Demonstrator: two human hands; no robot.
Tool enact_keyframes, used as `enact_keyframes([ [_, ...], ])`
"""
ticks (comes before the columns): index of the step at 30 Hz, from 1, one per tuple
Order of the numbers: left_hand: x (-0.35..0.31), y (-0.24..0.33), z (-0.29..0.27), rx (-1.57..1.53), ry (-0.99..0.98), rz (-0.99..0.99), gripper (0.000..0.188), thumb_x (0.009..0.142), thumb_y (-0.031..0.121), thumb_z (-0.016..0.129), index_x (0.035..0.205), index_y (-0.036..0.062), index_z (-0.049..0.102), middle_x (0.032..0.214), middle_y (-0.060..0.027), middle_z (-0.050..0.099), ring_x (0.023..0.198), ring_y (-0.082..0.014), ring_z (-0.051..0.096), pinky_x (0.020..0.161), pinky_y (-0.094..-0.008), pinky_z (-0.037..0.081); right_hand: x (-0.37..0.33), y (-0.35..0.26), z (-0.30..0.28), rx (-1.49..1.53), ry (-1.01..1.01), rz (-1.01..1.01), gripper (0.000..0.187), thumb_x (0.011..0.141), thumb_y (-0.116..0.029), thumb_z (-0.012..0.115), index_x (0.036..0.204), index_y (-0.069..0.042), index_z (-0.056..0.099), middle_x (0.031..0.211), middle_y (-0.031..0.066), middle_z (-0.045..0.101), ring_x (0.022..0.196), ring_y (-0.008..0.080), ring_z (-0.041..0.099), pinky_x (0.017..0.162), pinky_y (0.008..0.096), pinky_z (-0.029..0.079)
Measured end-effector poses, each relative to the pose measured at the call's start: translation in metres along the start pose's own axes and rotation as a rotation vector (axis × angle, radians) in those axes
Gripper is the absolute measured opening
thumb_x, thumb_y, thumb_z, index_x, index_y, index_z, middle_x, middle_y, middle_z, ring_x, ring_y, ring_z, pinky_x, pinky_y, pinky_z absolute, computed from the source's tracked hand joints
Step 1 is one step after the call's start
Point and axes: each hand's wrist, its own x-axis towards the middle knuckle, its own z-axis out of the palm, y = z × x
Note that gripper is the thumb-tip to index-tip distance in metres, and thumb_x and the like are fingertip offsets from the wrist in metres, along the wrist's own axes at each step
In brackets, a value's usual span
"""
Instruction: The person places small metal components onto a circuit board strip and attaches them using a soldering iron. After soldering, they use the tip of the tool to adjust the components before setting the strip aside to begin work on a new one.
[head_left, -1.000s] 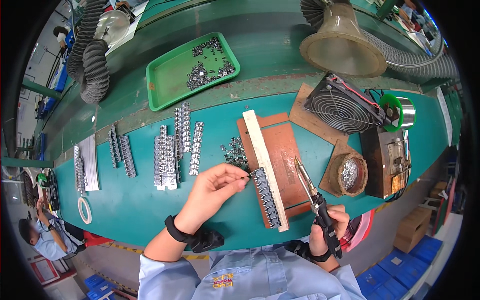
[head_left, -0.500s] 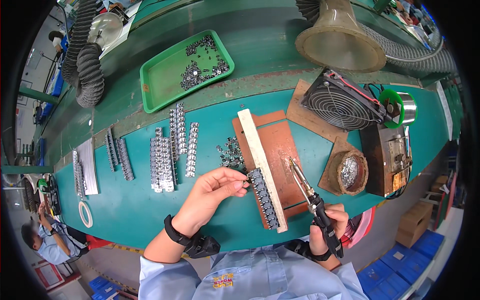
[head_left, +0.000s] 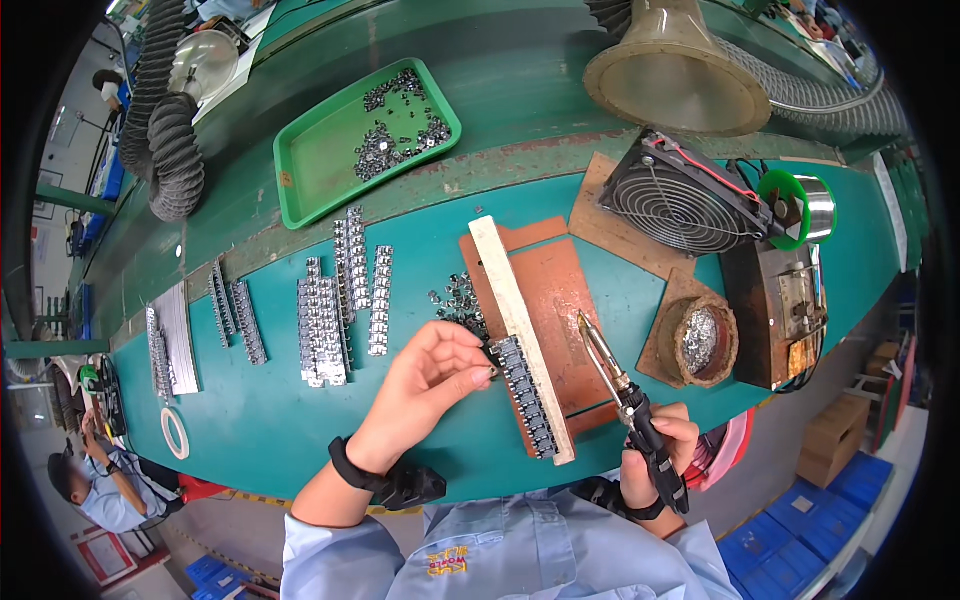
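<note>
My left hand is closed in a pinch at the upper end of a strip of small dark circuit boards. A tiny metal part shows between thumb and forefinger, too small to name exactly. The strip lies along a pale straight bar on a brown board. My right hand grips a black-handled soldering iron, its tip pointing up and away over the brown board, apart from the strip. Beside my left hand lies a heap of small loose metal parts.
Several finished-looking strips lie to the left, near a tape ring. A green tray with small parts stands behind. At right are a fan, a solder spool, a round pot and a metal-topped box. A duct hood hangs above.
The fingers of my left hand have shifted slightly at the strip's upper end. My right hand and the soldering iron stay almost where they were. The view has moved a little.
</note>
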Motion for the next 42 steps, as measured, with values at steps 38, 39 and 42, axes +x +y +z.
enact_keyframes([
  [38, -0.049, 0.01, 0.033, 0.593, -0.282, 0.694, 0.011, 0.069, -0.008, 0.062, 0.077, -0.0006, 0.059, 0.082, -0.0114, 0.064, 0.074, -0.0219, 0.063, 0.064, -0.0285, 0.05, 0.031, -0.052, 0.041, 0.055, -0.399, -0.13, 0.037, 0.066, 0.003, 0.071, 0.098, -0.004, 0.055, 0.084, 0.0089, 0.064, 0.068, 0.019, 0.061, 0.058, 0.0264, 0.049],
  [39, -0.049, 0.01, 0.033, 0.585, -0.284, 0.696, 0.012, 0.069, -0.008, 0.062, 0.078, -0.0007, 0.059, 0.082, -0.0116, 0.064, 0.074, -0.0221, 0.063, 0.064, -0.0286, 0.05, 0.031, -0.051, 0.041, 0.062, -0.407, -0.131, 0.037, 0.067, 0.003, 0.071, 0.099, -0.004, 0.055, 0.084, 0.009, 0.064, 0.069, 0.0192, 0.061, 0.058, 0.0265, 0.049],
  [42, -0.049, 0.009, 0.033, 0.568, -0.289, 0.703, 0.012, 0.069, -0.008, 0.062, 0.078, -0.0008, 0.058, 0.082, -0.012, 0.064, 0.074, -0.0226, 0.063, 0.064, -0.0288, 0.05, 0.032, -0.051, 0.041, 0.112, -0.421, -0.096, 0.037, 0.067, 0.003, 0.071, 0.099, -0.004, 0.054, 0.085, 0.0093, 0.064, 0.07, 0.0198, 0.062, 0.059, 0.0269, 0.05],
])
